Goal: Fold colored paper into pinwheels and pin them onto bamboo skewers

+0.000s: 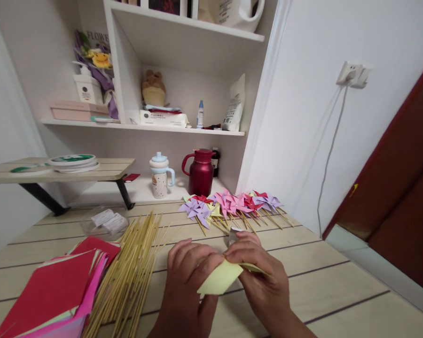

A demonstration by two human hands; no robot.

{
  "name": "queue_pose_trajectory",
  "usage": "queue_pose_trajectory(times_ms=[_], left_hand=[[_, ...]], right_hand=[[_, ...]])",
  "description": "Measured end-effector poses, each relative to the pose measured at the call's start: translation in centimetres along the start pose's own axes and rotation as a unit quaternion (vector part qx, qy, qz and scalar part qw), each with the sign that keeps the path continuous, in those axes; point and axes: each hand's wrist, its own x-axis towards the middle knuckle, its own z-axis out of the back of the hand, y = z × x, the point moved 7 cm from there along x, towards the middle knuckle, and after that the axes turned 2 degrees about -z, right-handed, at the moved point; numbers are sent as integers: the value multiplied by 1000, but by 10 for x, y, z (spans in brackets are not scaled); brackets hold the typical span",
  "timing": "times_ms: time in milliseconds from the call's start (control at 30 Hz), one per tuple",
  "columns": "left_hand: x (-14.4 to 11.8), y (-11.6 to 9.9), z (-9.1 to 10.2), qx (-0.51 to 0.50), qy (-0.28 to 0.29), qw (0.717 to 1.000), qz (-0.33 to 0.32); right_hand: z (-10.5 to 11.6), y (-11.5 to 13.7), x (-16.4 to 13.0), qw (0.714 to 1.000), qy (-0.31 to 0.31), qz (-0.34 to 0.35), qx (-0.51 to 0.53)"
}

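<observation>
Between my hands is a pale yellow sheet of paper (221, 278), partly folded, its far part hidden behind my fingers. My left hand (192, 272) is closed on its left side, with the thumb below. On the right side, my right hand (259, 272) pinches the same paper, and a yellow flap sticks out between its fingers. Just beyond my right fingertips lies a small grey, shiny thing (233, 234) that I cannot make out. Finished paper pinwheels (229, 203) on sticks, in pink, red, purple and yellow, lie farther back on the table.
Many thin wooden sticks (130, 272) lie left of my hands, beside a stack of coloured paper (52, 291). Behind them sits a clear round container (104, 221). A red thermos jug (200, 172) and a light cup (160, 176) stand at the back. A raised wooden shelf (116, 174) is at left.
</observation>
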Motion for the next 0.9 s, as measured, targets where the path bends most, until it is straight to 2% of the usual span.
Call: queue_pose_trajectory(times_ms=[167,300,567,733,900], left_hand=[[-8,9,4,27,-32,999,11],[-11,9,7,42,-40,998,-12],[-11,5,11,70,-43,996,-46],[-9,5,11,65,-47,996,-37],[-8,6,3,36,-47,998,-4]], right_hand=[[-7,0,-2,999,17,10,28],[-6,-2,-5,998,-5,-8,55],[-7,6,-1,999,29,31,6],[-7,5,-1,999,42,25,4],[-11,0,-3,998,54,28,-14]])
